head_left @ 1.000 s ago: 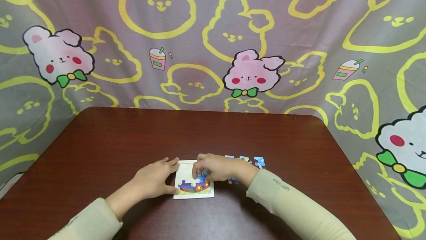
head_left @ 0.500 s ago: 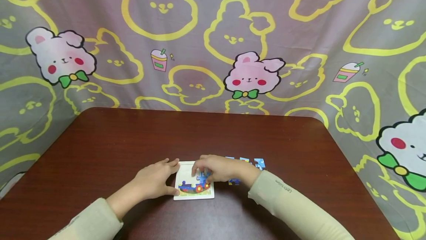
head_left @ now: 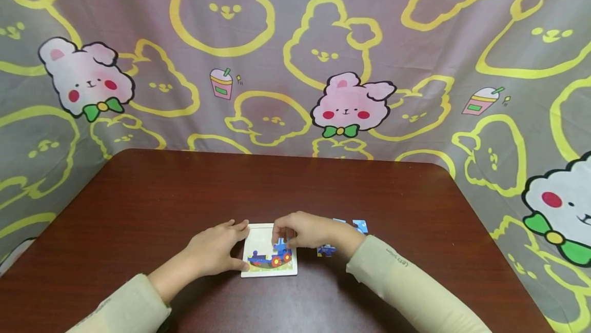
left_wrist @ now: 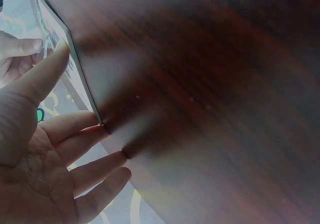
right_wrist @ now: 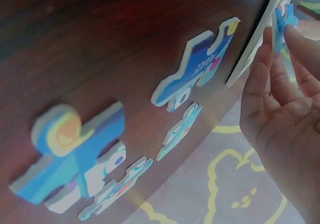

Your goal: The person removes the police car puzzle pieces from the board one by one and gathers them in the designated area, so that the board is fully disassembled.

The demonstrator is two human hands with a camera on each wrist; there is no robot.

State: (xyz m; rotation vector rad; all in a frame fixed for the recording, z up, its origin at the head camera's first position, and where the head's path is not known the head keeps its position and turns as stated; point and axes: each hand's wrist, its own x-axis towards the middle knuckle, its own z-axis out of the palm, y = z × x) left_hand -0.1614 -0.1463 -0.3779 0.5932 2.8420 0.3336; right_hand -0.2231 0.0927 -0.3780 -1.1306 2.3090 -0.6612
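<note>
A white-framed jigsaw puzzle board (head_left: 272,274) lies on the table, its lower part filled with a blue and red vehicle picture. My left hand (head_left: 212,246) rests at its left side, with the thumb on the near corner and fingertips against the edge. In the left wrist view those fingers (left_wrist: 80,121) are fairly straight. My right hand (head_left: 309,230) pinches a blue puzzle piece (right_wrist: 279,33) between thumb and fingers over the right part of the board. The right hand hides the board's upper right corner.
Several loose puzzle pieces lie to the right of the board, among them a blue piece (head_left: 325,250) and a light blue one (head_left: 359,226). The dark wooden table (head_left: 208,184) extends back to a patterned curtain (head_left: 258,66).
My right hand has moved slightly right with the blue piece, and more of that piece shows. My left hand has stayed at the board's edge.
</note>
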